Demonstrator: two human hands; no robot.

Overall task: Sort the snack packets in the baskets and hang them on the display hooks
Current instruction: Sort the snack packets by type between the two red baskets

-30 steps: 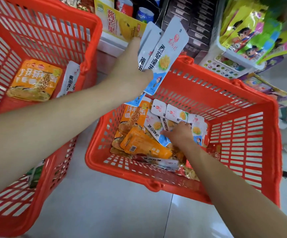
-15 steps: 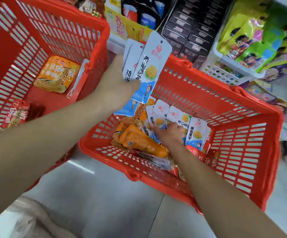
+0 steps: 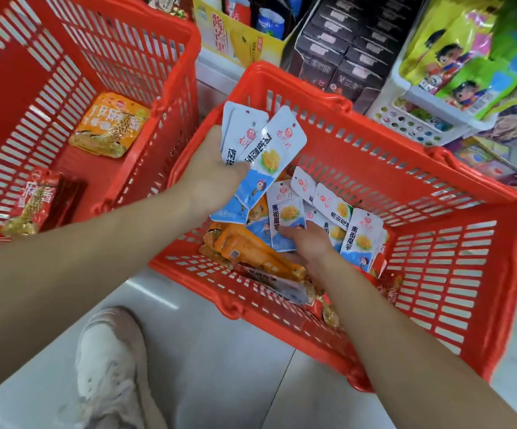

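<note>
Two red baskets stand on the floor: the right basket (image 3: 436,274) before me and the left basket (image 3: 81,88) beside it, rims nearly touching.

My left hand (image 3: 217,178) is closed round a fan of white-and-blue packets (image 3: 282,150), held over the right basket's left side. Three tops can be counted; any behind them are hidden.

My right hand (image 3: 306,246) is down inside the right basket, thumb and fingers pinching the lower end of a single packet (image 3: 285,218) of the same kind.

Three loose packets (image 3: 362,239) lie just beside it. An orange packet (image 3: 251,252) lies at the near side.

The left basket holds one yellow-orange packet (image 3: 111,125) and red packets (image 3: 34,205), number unclear.
</note>
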